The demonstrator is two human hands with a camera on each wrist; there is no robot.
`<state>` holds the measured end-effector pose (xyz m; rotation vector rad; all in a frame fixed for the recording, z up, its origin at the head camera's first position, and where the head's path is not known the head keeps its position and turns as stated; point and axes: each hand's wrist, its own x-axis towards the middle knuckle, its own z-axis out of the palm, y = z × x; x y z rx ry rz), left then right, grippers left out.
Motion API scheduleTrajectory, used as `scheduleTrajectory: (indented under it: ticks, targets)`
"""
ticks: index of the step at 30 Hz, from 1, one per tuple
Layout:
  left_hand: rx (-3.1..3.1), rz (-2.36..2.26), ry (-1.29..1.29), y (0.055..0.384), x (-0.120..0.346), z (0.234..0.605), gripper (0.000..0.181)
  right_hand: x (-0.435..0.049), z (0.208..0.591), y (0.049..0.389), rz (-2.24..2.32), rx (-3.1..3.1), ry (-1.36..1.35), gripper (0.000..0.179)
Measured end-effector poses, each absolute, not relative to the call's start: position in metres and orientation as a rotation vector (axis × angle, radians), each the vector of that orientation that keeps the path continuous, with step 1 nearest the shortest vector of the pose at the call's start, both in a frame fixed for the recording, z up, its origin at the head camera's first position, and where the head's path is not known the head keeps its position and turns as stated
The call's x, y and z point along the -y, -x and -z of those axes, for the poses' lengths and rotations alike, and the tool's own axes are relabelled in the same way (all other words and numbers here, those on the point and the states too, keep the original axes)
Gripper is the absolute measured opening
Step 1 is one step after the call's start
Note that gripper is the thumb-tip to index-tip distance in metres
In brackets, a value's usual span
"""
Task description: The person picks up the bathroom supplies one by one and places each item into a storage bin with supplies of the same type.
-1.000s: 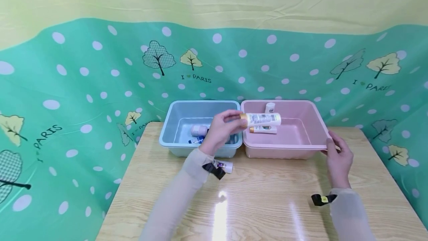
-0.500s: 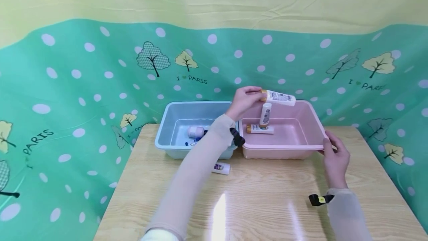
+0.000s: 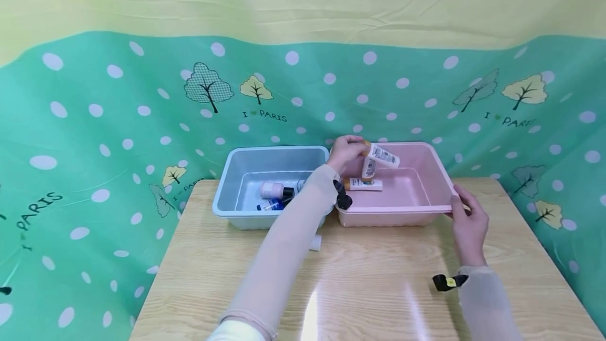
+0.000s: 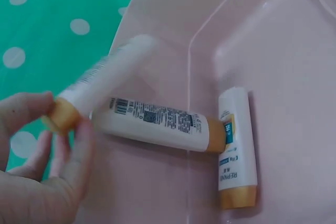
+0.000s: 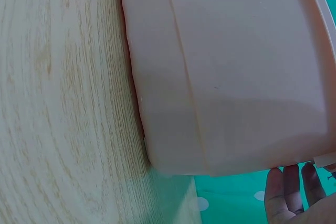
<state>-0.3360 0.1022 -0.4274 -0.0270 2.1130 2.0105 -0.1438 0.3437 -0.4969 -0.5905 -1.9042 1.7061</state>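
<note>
My left hand (image 3: 344, 152) pinches a white squeeze tube (image 3: 384, 156) by its gold cap, over the back left of the pink bin (image 3: 402, 219). In the left wrist view this tube (image 4: 107, 74) tilts up, slightly blurred. Below it a second white tube (image 4: 163, 124) leans against the bin wall, its gold cap touching a third tube (image 4: 237, 145) that lies on the bin floor. My right hand (image 3: 468, 222) grips the pink bin's right rim near the front corner, thumb on top; in the right wrist view its fingers (image 5: 291, 187) show beside the bin wall.
A blue bin (image 3: 255, 221) stands left of the pink one, holding a pale pink bottle (image 3: 271, 190), a blue-labelled item (image 3: 271, 204) and other pieces partly behind my left arm. A white tube (image 3: 315, 242) on the wooden table (image 3: 379, 278) is mostly hidden by that sleeve.
My left hand has carried the tube right and back from the front of the pink bin, then lowered it toward the leaning tube. The right hand keeps its grip on the rim.
</note>
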Motion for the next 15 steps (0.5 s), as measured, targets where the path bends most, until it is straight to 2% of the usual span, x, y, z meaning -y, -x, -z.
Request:
scheduleTrajectory:
  ticks: [5, 15]
  targets:
    - [-2.232, -1.931, 0.052, 0.334, -0.101, 0.425, 0.034, -0.344, 0.496, 0.144, -1.725, 1.885, 0.58, 0.036]
    - [-2.049, -2.185, -0.08, 0.324, -0.092, 0.405, 0.031, -0.344, 0.496, 0.142, -1.7, 1.928, 0.577, 0.037]
